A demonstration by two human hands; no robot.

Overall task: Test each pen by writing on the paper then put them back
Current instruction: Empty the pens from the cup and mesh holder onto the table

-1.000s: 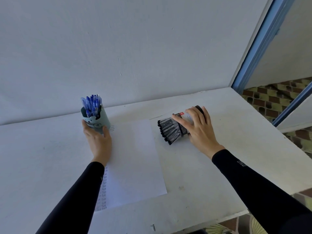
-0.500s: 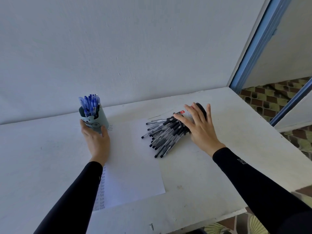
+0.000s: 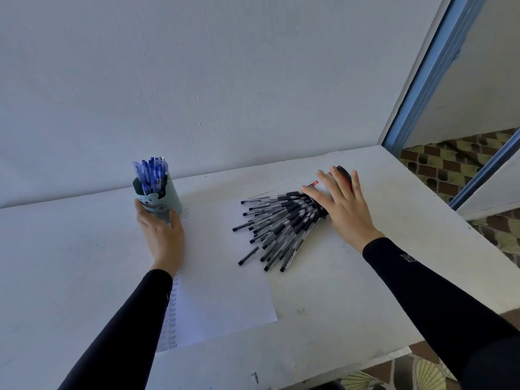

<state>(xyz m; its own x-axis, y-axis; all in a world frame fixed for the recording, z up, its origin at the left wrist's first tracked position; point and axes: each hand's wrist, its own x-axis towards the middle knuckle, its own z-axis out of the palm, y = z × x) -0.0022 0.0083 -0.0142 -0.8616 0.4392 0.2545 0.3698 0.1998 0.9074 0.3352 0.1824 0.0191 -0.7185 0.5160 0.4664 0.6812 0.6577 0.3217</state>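
Observation:
A teal bear-face cup full of blue pens stands upright at the paper's far left corner. My left hand wraps its base. A white paper sheet lies between my arms, with a column of written words down its left edge. A black and red pen holder lies on its side, and my right hand rests on it with fingers spread. Several black pens fan out of its mouth across the paper's far right corner and the table.
The white table meets a white wall at the back. Its right edge drops to a patterned floor beside a blue door frame. The front edge runs close to my elbows.
The black pens have slid out of the tipped holder and spread farther over the paper. My right hand has flattened on the holder. The left hand and cup have stayed put.

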